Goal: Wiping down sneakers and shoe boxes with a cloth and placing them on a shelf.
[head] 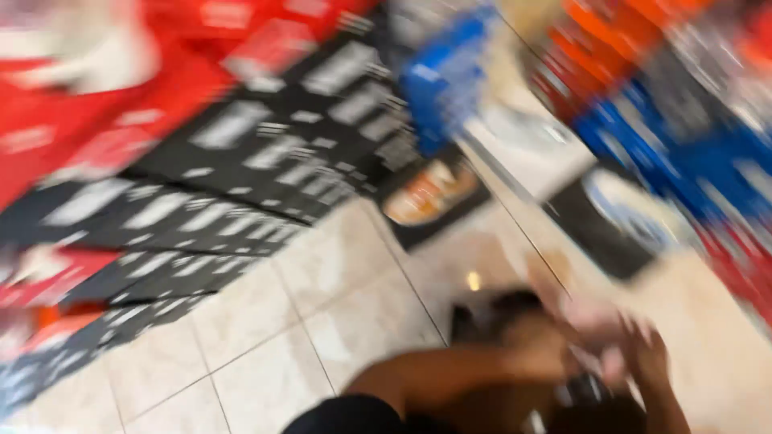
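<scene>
Head view, heavily smeared by motion, looks down on a pale tiled floor (281,321) with dark grout lines; everything else is placed against that floor. At its near edge, low in the frame and right of centre, the person's two hands meet. The left hand (555,337) comes in on a bare forearm from the lower middle, and the right hand (643,362) rises from the bottom edge just beside it. The two are touching or overlapping around a small dark object (583,390) with a pale part. The blur hides what the object is, and I cannot tell how far either hand is closed or whether either one really has hold of it. A dark patch lies on the floor just behind the hands.

Along the floor's far left side runs a bank of black boxes (265,161) with white printed panels, with red packs (96,96) stacked beyond them. At the floor's far end stands a blue pack (442,72), near a dark mat with an orange print (430,193). Along the right side are blue and orange goods (683,137), too blurred to tell apart
</scene>
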